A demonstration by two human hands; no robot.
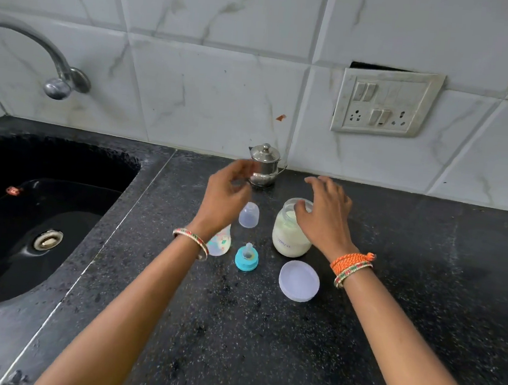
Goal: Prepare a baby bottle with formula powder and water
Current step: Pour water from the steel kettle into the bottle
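An open glass jar of pale formula powder [291, 233] stands on the black counter [233, 330]. Its white round lid [299, 281] lies just in front of it. My right hand [325, 211] hovers over the jar's mouth with fingers spread, holding nothing. The printed baby bottle [220, 242] stands partly hidden behind my left wrist. A clear bottle cap [249, 215] and the teal ring with teat [246, 257] sit between bottle and jar. My left hand [227, 194] is blurred, fingers loosely curled, in front of a small lidded steel pot [264, 165].
A black sink [27, 217] fills the left side, with a metal tap [56, 77] on the tiled wall above it. A switch and socket plate [385, 104] is on the wall at the right. The steel pot stands against the back wall.
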